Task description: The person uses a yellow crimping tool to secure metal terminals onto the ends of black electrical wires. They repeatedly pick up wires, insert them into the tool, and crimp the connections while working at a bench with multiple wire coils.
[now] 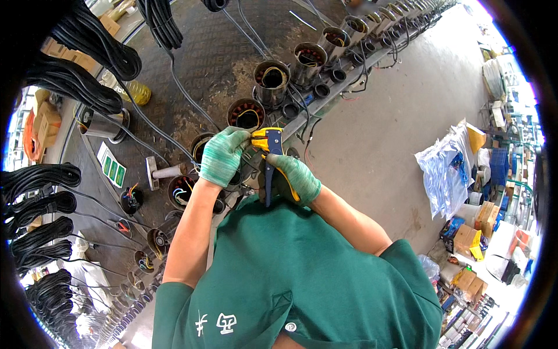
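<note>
My right hand (294,179), in a green knit glove, is wrapped round the handles of a yellow and dark blue wire stripper (274,141). The tool's head points away from me, over the near edge of the bench. Beside its yellow jaws is my left hand (224,156), gloved alike, with fingers pinched together; what they hold is hidden. Just beyond the hands stands an open metal motor housing (246,114) with copper windings and a yellowish wire inside. Another housing (201,145) is partly covered by my left hand.
A row of metal housings (307,63) runs along the edge of the dark bench (197,70). Black cable coils (87,46) hang at the left, their leads crossing the bench. A hammer (163,172) and a green-white label sheet (111,165) lie left. Plastic-wrapped goods (444,171) stand on the floor at right.
</note>
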